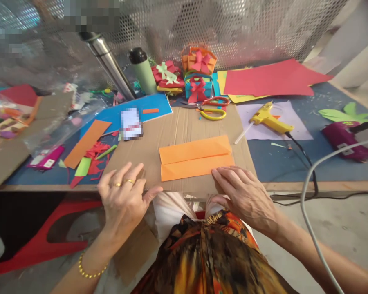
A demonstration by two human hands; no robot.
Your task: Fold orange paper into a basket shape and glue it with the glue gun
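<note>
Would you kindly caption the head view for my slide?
Both hands, left and right, rest on cardboard beside folded orange paper.

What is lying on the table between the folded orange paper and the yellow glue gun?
In the head view, only bare brown cardboard and a white glue stick lie between the folded orange paper and the yellow glue gun.

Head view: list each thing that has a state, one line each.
orange paper: folded, flat on the cardboard
scissors: shut, lying flat
glue gun: lying down, cord attached
green bottle: upright, capped
left hand: open, on cardboard edge
right hand: open, fingertips on orange paper
</note>
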